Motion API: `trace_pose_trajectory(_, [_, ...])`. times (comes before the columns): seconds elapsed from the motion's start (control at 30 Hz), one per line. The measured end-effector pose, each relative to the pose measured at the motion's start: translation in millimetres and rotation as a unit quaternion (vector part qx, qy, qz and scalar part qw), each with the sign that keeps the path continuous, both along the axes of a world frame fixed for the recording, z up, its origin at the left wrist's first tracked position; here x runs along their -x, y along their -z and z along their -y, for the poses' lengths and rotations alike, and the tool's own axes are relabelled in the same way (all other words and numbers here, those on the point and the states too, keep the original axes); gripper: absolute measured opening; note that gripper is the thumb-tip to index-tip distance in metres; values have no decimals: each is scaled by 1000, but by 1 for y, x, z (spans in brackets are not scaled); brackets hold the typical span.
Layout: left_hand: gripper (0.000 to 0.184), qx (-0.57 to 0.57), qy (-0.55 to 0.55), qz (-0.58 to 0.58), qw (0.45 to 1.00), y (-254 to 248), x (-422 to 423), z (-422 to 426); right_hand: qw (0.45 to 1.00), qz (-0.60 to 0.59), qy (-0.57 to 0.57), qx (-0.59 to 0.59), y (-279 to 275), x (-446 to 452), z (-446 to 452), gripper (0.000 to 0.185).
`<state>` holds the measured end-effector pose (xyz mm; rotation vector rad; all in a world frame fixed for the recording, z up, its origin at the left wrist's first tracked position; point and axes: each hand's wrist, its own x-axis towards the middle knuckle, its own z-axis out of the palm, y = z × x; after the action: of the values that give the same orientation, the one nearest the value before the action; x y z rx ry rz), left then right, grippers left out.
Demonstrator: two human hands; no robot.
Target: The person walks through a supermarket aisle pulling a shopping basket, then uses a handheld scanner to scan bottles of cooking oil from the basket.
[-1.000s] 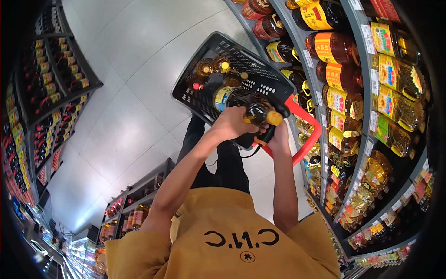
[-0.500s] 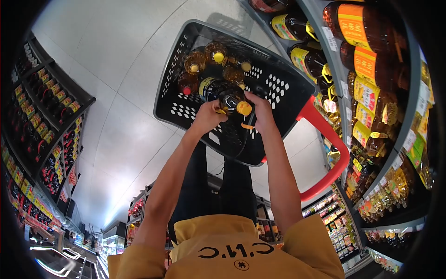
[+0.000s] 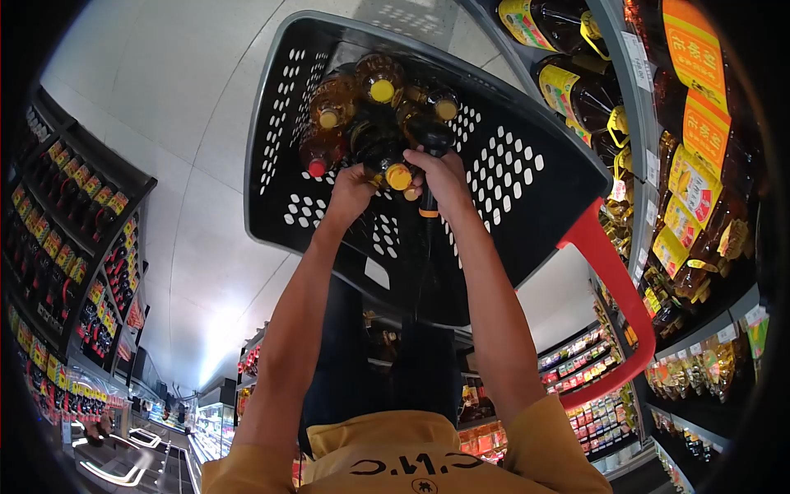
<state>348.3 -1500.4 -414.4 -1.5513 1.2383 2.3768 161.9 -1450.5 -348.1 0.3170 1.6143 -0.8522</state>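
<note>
A dark bottle with a yellow cap (image 3: 398, 176) stands among other bottles inside a black shopping basket (image 3: 527, 216). My left hand (image 3: 352, 194) closes on the bottle's left side near the neck. From the right, my right hand (image 3: 445, 183) has its thumb against the same bottle; its other fingers are partly hidden. Just under that hand hangs a black thing with an orange band (image 3: 429, 212) and a thin cord, its kind unclear. Around the held bottle stand a red-capped bottle (image 3: 318, 161) and several yellow-capped bottles (image 3: 381, 86).
The basket's red handle (image 3: 629, 329) swings out to the right. Shelves of large oil bottles (image 3: 568, 95) run close along the right side. On the left, a dark shelf (image 3: 74, 239) holds rows of bottles. Pale floor tiles (image 3: 177, 123) lie between.
The dark bottle has gone deeper into the basket, in among the others, with both hands following it. The basket looks bigger and nearer, and the right-hand shelf has shifted in view.
</note>
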Motion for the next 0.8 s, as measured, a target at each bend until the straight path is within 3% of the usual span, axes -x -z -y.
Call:
trace_pose_trajectory(0.1, [30,22,27,37,999,19,3,1,1000,-12,-23,-18,18,1,4,18])
trace_pose_trajectory(0.23, [19,53,16,3,998,53,8,0,999,15,-6,-44,33,6,5,19])
trace_pose_trajectory(0.53, [27,101,35,2,994,154,2,-7,998,12,5,-61,43,8,-12,20])
trace_pose_trajectory(0.67, [26,188,100,136,967,146,9,-5,997,12,-16,-76,46,9,-18,19])
trace_pose_trajectory(0.77, [24,306,86,138,938,157,-6,-21,997,20,-24,-77,45,9,-18,20])
trace_pose_trajectory(0.8, [23,266,95,170,944,136,2,-18,996,26,-24,-78,49,7,-20,20])
